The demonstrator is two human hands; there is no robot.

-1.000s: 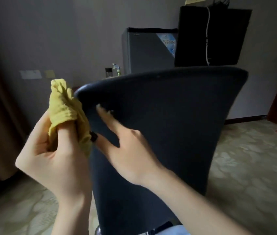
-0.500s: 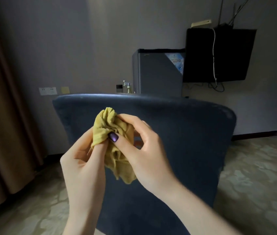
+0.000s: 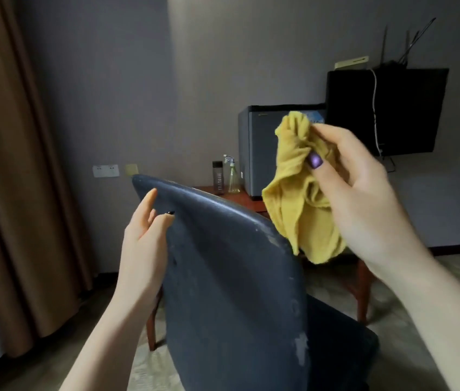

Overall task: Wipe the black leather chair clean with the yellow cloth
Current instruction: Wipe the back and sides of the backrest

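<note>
The black leather chair (image 3: 231,292) stands in front of me, its backrest turned at an angle and scuffed white along its right edge. My left hand (image 3: 145,244) holds the backrest's upper left edge, thumb on the near face and fingers reaching up along the rim. My right hand (image 3: 358,193) is raised to the right of the chair and pinches the bunched yellow cloth (image 3: 299,193). The cloth hangs just above the backrest's right edge; contact cannot be told.
A wooden table (image 3: 251,198) behind the chair carries a dark bottle (image 3: 218,176), a spray bottle (image 3: 233,176) and a small grey fridge (image 3: 262,153). A black screen (image 3: 409,111) hangs on the wall at right. Brown curtains (image 3: 11,165) fill the left side.
The cloth passed from both hands into my right hand alone, which lifted it up and right. My left hand let go and took hold of the backrest's left edge. The chair's back now appears angled.
</note>
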